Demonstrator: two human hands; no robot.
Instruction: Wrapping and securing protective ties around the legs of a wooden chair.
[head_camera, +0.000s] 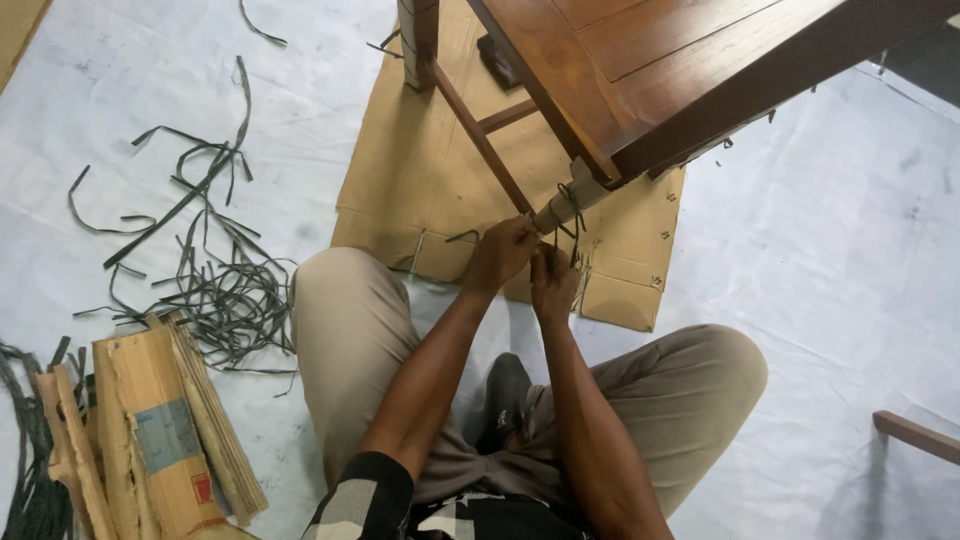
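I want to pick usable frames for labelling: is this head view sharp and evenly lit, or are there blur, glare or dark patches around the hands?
Head view: light is soft and even, with no hard glare on the pale floor sheet; the left hand and right hand at the wrapped table leg are slightly soft; the thin strap is hard to trace there; the dark table shows a mild sheen.

We are seeing a folded brown cardboard box (165, 430) lying far to the left of our left hand (500, 253), wearing a blue-grey label (167, 435) and a small red mark (203, 488).
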